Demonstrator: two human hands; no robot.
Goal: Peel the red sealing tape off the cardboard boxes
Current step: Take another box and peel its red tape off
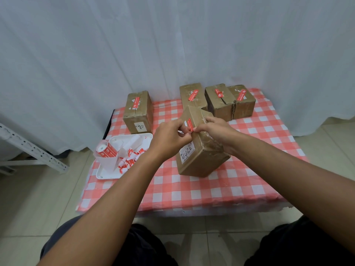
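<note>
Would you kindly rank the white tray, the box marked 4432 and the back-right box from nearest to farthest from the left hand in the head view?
1. Box marked 4432: under the left hand, centre.
2. White tray: front left.
3. Back-right box: far right corner.

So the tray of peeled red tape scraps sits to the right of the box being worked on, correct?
Not quite. The head view shows the white tray of red tape scraps to the left of the box marked 4432, not the right.
</note>
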